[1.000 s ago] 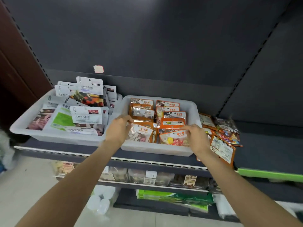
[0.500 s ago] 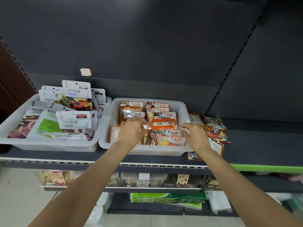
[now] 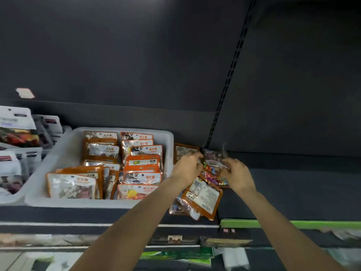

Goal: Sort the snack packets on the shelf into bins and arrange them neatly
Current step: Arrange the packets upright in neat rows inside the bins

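A white bin (image 3: 64, 151) on the dark shelf holds several orange-edged snack packets (image 3: 142, 163) in rows. To its right, loose orange packets lie in a pile on the shelf; one lies back side up (image 3: 203, 194). Both hands are over this pile. My left hand (image 3: 187, 167) and my right hand (image 3: 237, 174) each grip a side of a clear packet of colourful candy (image 3: 213, 163) at the top of the pile. A second white bin (image 3: 9, 196) at the far left holds white-topped packets (image 3: 15, 122).
The dark shelf surface (image 3: 293, 192) stretches to the right of the pile, with a green price strip (image 3: 293, 223) along its front edge. A lower shelf with more goods shows below. A dark back panel rises behind the bins.
Both hands left the orange-packet bin and moved right to the loose pile, where they took hold of the candy packet. The camera view also swung right.
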